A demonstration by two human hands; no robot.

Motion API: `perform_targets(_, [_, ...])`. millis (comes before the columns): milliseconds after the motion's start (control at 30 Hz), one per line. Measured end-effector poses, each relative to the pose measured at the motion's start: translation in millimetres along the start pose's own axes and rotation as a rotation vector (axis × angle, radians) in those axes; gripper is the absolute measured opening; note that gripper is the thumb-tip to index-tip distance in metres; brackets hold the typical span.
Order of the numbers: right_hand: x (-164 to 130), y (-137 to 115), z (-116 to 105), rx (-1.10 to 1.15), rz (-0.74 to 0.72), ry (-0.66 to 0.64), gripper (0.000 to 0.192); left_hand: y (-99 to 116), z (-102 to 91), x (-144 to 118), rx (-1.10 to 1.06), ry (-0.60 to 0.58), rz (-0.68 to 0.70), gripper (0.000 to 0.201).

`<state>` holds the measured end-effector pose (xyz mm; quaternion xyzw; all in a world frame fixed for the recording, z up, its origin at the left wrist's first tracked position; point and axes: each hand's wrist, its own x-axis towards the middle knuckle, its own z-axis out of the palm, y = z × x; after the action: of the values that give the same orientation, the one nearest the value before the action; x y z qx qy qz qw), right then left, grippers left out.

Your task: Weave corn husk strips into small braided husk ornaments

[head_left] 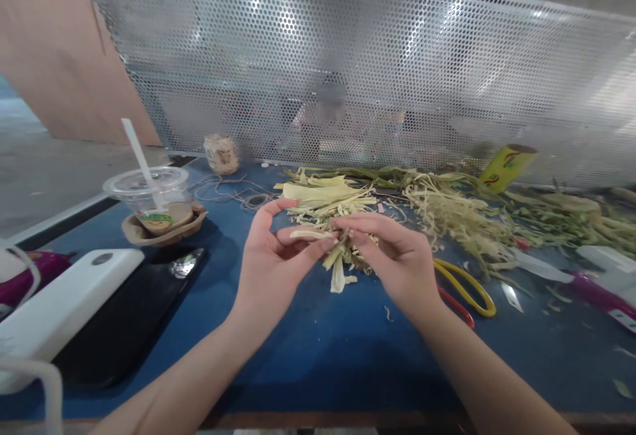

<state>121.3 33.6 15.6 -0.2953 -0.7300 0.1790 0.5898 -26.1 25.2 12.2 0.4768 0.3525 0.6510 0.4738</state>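
scissors [467, 289]: handles half hidden behind the right hand [392, 259]
white box [59, 309]: cut by left edge (contents unreadable)

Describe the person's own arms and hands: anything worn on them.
Both forearms are bare up to the frame edge, with no sleeves showing. The left hand and the right hand wear no gloves; no rings, watch or bracelets are visible. Fingernails are short and unpainted.

a blue-topped work table [318, 355] fills the foreground. behind it stands a shiny perforated metal screen [397, 77], catching bright glare from overhead light. to the left leans a plain tan board [54, 44] above a grey concrete floor [44, 170].
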Motion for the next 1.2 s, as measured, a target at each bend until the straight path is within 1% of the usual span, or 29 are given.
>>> perform_targets(100, [1, 0, -1, -0.014, -0.077, -0.068, 0.025, 0, 0.9, 0, -0.016, 0.005, -0.013, 0.049])
perform_targets(300, [2, 0, -2, -0.197, -0.181, -0.04, 0.017, 1, -0.5, 0, 0.005, 0.004, -0.074, 0.046])
perform_targets(467, [1, -1, 0, -0.137, -0.099, 0.015, 0.015, 3, 1.0, -2, 0.007, -0.009, -0.068, 0.048])
perform_targets(733, [-2, -3, 4, -0.217, -0.139, 0.069, 0.013, 1, 0.5, -1, -0.01, -0.015, -0.086, 0.047])
perform_targets(833, [-3, -2, 5, -0.215, -0.123, 0.09, 0.014, 2, 0.7, 0, 0.005, 0.009, -0.068, 0.048])
perform_targets(967, [-5, 0, 7, -0.187, -0.03, 0.103, 0.014, 4, 2.5, -1, 0.041, 0.039, -0.045, 0.051])
perform_targets(1100, [-6, 1, 9, -0.149, 0.077, 0.111, 0.012, 5, 3.4, -2, 0.051, 0.024, -0.045, 0.051])
perform_targets(1200, [-7, 3, 9, -0.128, 0.111, 0.102, 0.01, 5, 2.7, -1, 0.064, 0.012, -0.073, 0.05])
